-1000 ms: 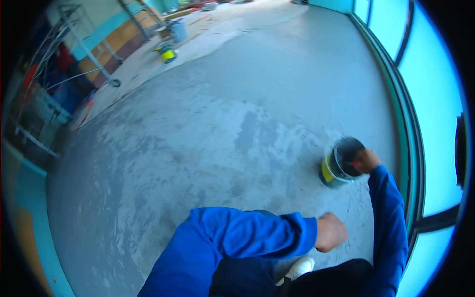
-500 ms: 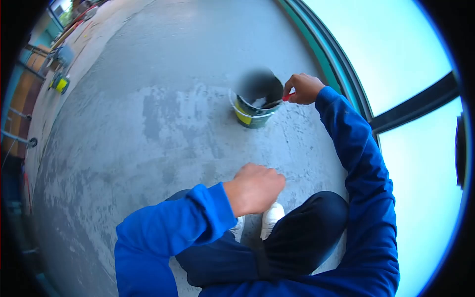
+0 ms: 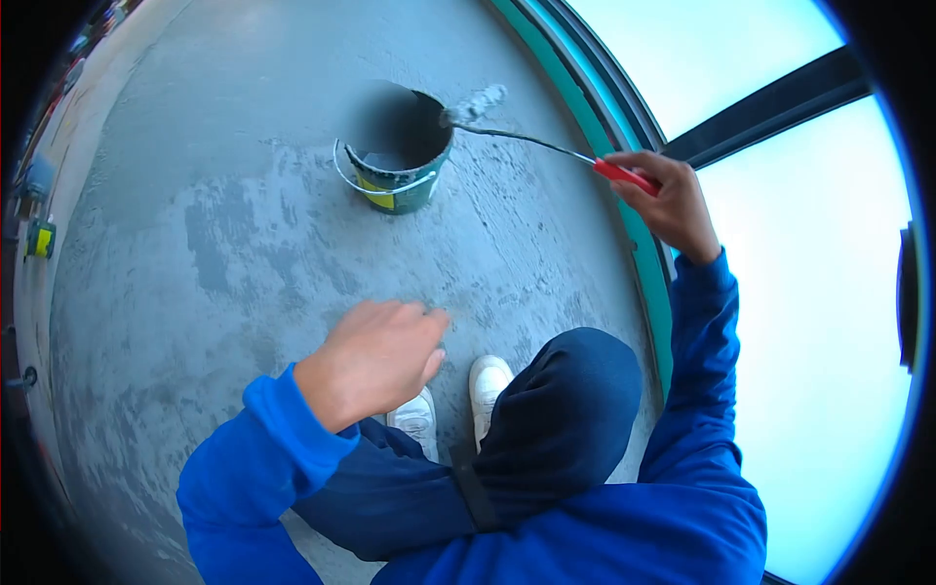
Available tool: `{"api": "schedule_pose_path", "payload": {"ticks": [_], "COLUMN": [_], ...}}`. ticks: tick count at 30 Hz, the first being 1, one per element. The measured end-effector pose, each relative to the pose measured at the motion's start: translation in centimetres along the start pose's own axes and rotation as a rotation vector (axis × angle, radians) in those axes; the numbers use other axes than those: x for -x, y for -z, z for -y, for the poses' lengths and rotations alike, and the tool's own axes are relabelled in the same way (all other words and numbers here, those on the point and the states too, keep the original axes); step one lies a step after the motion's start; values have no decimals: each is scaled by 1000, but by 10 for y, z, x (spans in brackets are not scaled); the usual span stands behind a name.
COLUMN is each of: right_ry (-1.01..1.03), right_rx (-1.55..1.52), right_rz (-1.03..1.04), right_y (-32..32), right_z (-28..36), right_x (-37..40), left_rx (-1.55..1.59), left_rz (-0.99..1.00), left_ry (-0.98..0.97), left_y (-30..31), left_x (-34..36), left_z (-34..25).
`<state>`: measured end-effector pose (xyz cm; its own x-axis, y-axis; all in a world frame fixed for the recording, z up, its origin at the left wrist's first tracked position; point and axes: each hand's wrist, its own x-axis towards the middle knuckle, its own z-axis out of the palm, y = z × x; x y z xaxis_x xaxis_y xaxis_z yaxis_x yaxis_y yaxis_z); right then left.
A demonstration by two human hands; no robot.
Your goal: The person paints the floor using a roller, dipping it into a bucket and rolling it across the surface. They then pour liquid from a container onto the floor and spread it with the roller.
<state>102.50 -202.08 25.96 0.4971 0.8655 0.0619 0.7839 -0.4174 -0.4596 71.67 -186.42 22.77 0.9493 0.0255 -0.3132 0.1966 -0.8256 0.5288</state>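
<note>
My right hand (image 3: 665,200) is closed round the red handle (image 3: 626,176) of a small roller tool on a bent metal rod. Its roller head (image 3: 476,105), coated in wet grey material, is at the right rim of a dark green bucket (image 3: 414,194) with a yellow label and a wire handle. A dark blur covers part of the bucket's opening. My left hand (image 3: 380,353) hangs above the floor near my shoes, fingers curled; whether anything is in them is hidden.
The grey floor (image 3: 244,322) has patchy wet-looking marks. A bright window (image 3: 809,292) with a dark frame and teal sill (image 3: 651,283) runs along the right. At the far left stands another green and yellow bucket (image 3: 40,239).
My right hand has lifted the roller out of the bucket and drawn it to the right. My left hand has moved left in view, and the bucket appears further left and higher.
</note>
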Motion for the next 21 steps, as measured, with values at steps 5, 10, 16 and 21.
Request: {"api": "schedule_pose_path", "payload": {"ticks": [5,10,16,21], "right_ry": [-149,-259,-221,-615], "right_rx": [-102,71,37,-169], "right_rz": [-104,-179,-232,-39], "right_y": [-63,-168,-239,-223], "right_z": [-61,-114,-143,-141], "right_x": [37,54,125,243], "left_rx": [-16,-33,-59,165], "left_rz": [21,80,-203,-540], "left_ry": [40,100,203,428], "left_y": [-2,4,7,43], "left_x": [-5,-10,-20,-82], "left_z": [2,-6,21,137]}}
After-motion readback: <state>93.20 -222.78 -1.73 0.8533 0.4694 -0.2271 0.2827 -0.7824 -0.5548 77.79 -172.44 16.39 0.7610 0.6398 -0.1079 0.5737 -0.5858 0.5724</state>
